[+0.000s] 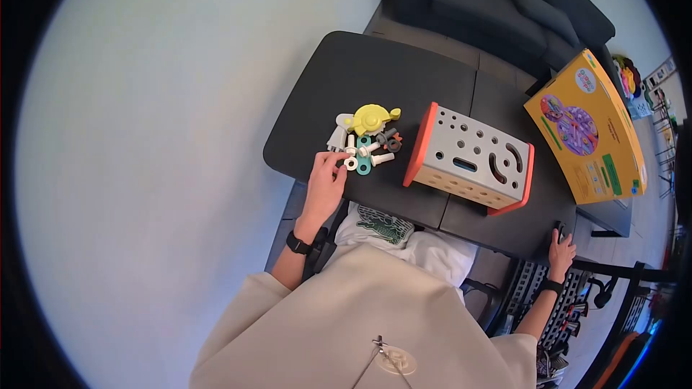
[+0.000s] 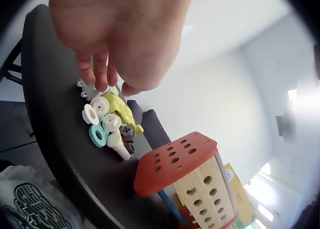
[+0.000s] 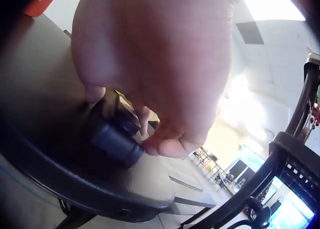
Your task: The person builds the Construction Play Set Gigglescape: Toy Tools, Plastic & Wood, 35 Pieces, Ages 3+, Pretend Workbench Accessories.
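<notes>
My left hand (image 1: 326, 191) is at the near left edge of a heap of toy parts, its fingers over a grey piece (image 2: 89, 91) and beside a white ring (image 1: 350, 164). Whether the fingertips touch them cannot be told. The heap also has a yellow piece (image 1: 370, 121), a teal strip (image 1: 363, 166), white bolts (image 2: 118, 145) and dark nuts (image 2: 127, 133). At the table's right corner my right hand (image 1: 561, 255) has its thumb and fingers around a small black object (image 3: 111, 141), whose far side is hidden.
A toy box with a grey top (image 1: 472, 148) and red ends stands right of the heap on the dark table (image 1: 404, 72). A large yellow carton (image 1: 591, 130) stands at the right. Behind the table is a dark sofa (image 1: 497, 14); a black frame (image 3: 295, 149) is beside the right hand.
</notes>
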`<state>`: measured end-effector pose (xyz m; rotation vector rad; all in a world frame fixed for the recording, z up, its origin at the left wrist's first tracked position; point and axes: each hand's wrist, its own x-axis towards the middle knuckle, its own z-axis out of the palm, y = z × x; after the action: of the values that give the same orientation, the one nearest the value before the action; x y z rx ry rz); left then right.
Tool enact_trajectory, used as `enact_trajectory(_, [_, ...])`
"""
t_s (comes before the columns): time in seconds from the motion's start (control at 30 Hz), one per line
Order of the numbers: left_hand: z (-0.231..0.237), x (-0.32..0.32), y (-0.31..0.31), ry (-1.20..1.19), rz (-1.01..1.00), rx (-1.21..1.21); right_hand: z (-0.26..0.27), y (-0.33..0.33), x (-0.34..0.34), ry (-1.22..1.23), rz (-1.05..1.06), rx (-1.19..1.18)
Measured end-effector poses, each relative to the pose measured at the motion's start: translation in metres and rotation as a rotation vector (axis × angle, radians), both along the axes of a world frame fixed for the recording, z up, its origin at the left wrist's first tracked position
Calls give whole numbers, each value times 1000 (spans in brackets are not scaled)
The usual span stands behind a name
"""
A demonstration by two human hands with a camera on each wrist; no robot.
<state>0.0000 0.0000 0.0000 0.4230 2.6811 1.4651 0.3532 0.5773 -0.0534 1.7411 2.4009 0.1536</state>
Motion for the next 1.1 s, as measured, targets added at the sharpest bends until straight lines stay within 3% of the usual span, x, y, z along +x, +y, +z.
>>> enact_trajectory(0.13, [-1,3,4,0,-4,-40,49,-44,-22,223,102,61])
enact_trajectory(0.2, [-7,1,7,30,-4,-60,85,-80,-38,589,314,-115])
enact_trajectory(0.33, [-6,2,16,45,-15,-102,149,-194,-82,890,353,-416])
enact_trajectory(0.6, [-8,0,26,40,-64,-157,141,-297,-126,789,670,-620])
enact_trajectory(0.83, [-3,-8,31,94,-89,-140,129,-292,-132,589,820,-809])
enact_trajectory(0.93, [-7,-12,37,205,-124,-166,111,-286,-129,580,875,-745])
enact_trajectory(1.1, [-7,-14,44,336,-155,-226,104,-287,-127,527,825,-790])
